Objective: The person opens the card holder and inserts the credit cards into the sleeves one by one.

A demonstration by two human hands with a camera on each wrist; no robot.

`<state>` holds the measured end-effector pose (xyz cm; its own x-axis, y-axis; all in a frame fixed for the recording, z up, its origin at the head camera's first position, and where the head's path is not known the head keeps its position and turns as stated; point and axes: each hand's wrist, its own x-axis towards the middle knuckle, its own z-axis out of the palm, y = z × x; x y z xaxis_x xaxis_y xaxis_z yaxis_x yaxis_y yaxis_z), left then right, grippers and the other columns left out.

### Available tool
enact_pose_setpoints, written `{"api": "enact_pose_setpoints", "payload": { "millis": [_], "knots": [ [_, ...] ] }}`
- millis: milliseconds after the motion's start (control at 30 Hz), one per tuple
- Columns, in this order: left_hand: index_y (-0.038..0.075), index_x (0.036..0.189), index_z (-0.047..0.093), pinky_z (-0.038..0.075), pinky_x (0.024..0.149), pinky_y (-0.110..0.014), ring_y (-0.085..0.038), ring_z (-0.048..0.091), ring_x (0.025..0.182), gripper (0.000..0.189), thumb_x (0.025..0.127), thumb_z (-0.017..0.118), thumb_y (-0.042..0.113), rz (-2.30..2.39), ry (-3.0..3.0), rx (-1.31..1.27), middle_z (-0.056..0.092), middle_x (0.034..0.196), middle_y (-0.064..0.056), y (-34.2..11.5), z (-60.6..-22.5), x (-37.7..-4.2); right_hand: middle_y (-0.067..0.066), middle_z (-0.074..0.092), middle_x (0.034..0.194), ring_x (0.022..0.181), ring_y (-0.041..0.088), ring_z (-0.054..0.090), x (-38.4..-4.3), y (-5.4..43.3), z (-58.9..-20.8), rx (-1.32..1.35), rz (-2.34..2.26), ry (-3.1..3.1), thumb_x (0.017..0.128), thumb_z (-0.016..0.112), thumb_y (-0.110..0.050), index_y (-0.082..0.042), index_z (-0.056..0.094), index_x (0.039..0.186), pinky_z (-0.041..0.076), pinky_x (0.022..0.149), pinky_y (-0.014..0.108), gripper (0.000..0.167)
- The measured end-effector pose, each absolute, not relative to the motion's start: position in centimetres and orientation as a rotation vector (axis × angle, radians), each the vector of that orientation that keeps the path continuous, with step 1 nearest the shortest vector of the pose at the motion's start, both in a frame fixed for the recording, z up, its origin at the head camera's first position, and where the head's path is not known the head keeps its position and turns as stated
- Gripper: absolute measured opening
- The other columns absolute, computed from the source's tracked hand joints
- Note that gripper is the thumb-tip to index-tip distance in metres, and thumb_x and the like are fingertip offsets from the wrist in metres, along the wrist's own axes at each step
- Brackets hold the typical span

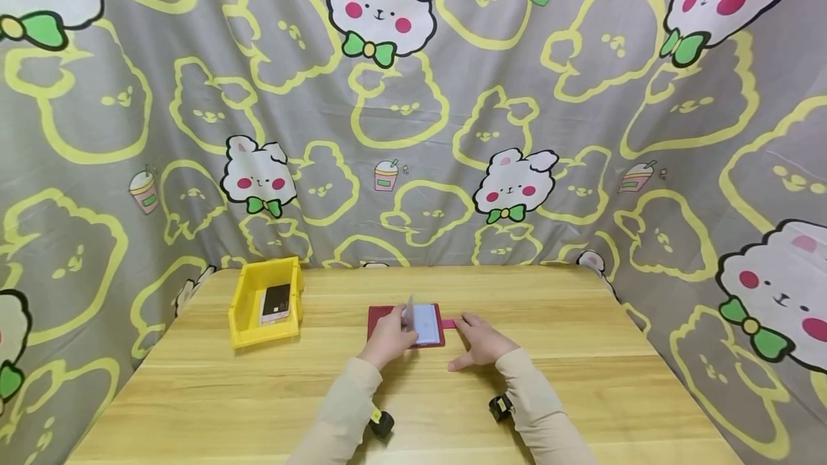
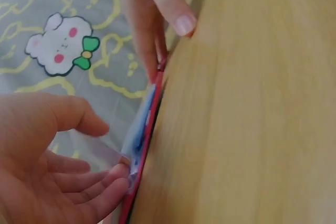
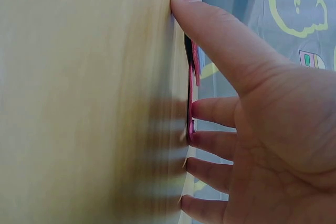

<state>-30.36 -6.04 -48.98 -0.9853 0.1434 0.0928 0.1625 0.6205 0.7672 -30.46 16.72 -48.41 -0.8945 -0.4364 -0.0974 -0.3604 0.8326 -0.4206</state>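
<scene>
A red card holder [image 1: 378, 316] lies spread on the table, its clear bluish sleeve pages [image 1: 426, 323] uppermost. My left hand [image 1: 389, 337] is over its left half and holds one raised sleeve page [image 1: 410, 310] between curled fingers and thumb. In the left wrist view, the thumb stands somewhat apart from the fingers around that translucent page. From the holder's right edge a pink strap [image 1: 449, 323] sticks out. Fingertips of my right hand [image 1: 483, 343] rest on the strap's end and the wood beside it, with the thumb spread toward me.
A yellow bin [image 1: 240, 316] stands at the back left of the wooden table [image 1: 194, 386]. Inside it lie a black card [image 1: 277, 300] and a pale card partly under it. A patterned grey curtain [image 1: 413, 221] hangs behind and at both sides.
</scene>
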Motion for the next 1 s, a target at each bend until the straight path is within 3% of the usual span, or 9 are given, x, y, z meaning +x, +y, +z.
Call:
{"api": "enact_pose_setpoints", "payload": {
  "millis": [267,367,500,633,800,1000],
  "knots": [
    [-0.011,0.141,0.039,0.057,0.069,-0.031,-0.022,0.063,0.086,0.065,0.078,0.055,-0.004,-1.998,-2.696,-0.143,0.061,0.114,-0.027,-9.1,-48.2,-31.2,0.028,0.031,0.154,0.142,0.046,0.029,-30.2,16.7,-48.0,-0.621,-0.589,2.811,0.072,0.085,-0.042,0.002,0.037,0.147,0.032,0.114,0.057,0.100],
    [-0.012,0.142,0.035,0.058,0.073,-0.032,-0.021,0.064,0.086,0.064,0.081,0.053,-0.003,-2.282,-2.595,-0.082,0.060,0.116,-0.028,-11.1,-48.4,-31.3,0.028,0.031,0.154,0.142,0.046,0.029,-30.1,16.7,-47.8,-0.621,-0.588,2.812,0.072,0.085,-0.042,0.003,0.037,0.147,0.031,0.114,0.057,0.100],
    [-0.012,0.144,0.029,0.058,0.081,-0.036,-0.022,0.064,0.088,0.059,0.093,0.052,0.005,-2.498,-2.499,-0.002,0.057,0.118,-0.027,-13.8,-48.8,-31.3,0.028,0.031,0.154,0.142,0.046,0.029,-30.1,16.7,-47.9,-0.615,-0.582,2.814,0.072,0.085,-0.042,0.003,0.037,0.147,0.031,0.114,0.057,0.100],
    [-0.012,0.140,0.033,0.058,0.085,-0.039,-0.022,0.068,0.091,0.050,0.101,0.049,0.015,-2.558,-2.491,-0.010,0.059,0.122,-0.027,-15.6,-49.1,-31.2,0.028,0.031,0.153,0.142,0.046,0.029,-30.1,16.7,-47.9,-0.622,-0.575,2.817,0.071,0.085,-0.042,0.003,0.037,0.147,0.032,0.114,0.057,0.100],
    [-0.012,0.135,0.038,0.058,0.086,-0.039,-0.021,0.069,0.094,0.046,0.103,0.047,0.020,-2.549,-2.520,-0.046,0.065,0.119,-0.022,-16.9,-49.3,-31.2,0.027,0.031,0.153,0.142,0.046,0.030,-30.2,16.8,-48.1,-0.628,-0.571,2.820,0.072,0.085,-0.043,0.003,0.037,0.147,0.032,0.114,0.056,0.100],
    [-0.011,0.140,0.036,0.057,0.090,-0.042,-0.020,0.067,0.099,0.052,0.103,0.047,0.024,-2.560,-2.544,-0.145,0.062,0.124,-0.022,-18.4,-49.2,-31.1,0.028,0.032,0.153,0.142,0.047,0.030,-30.1,16.8,-48.1,-0.631,-0.584,2.814,0.071,0.085,-0.041,0.004,0.037,0.146,0.032,0.114,0.057,0.100]
  ]
}}
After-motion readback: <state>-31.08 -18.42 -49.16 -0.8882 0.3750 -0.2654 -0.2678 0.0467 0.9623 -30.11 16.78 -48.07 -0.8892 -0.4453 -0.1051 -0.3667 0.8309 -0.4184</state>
